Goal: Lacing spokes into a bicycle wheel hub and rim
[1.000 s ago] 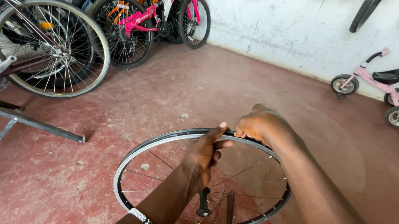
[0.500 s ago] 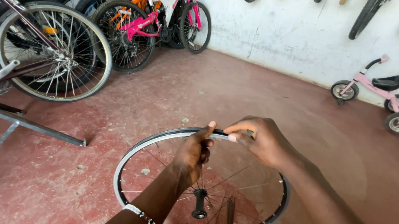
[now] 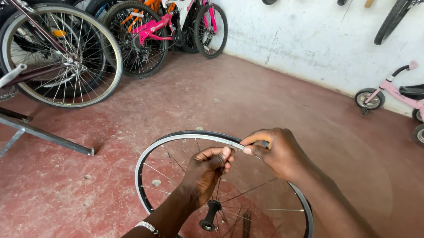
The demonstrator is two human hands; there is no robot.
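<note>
Over red floor | left hand [image 3: 207,172] fingers pinching spoke [image 3: 219,180] | right hand [image 3: 279,152] fingers pinching wheel rim [image 3: 170,142]

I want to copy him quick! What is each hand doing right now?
Left hand: closed, pinching a thin metal spoke.
Right hand: closed, pinching the round silver-and-black bicycle wheel rim.

You see a black-and-silver wheel rim [image 3: 170,143] over a mottled red floor [image 3: 282,109]. A pink balance bike [image 3: 402,97] stands by the stained white wall [image 3: 316,47].
</note>
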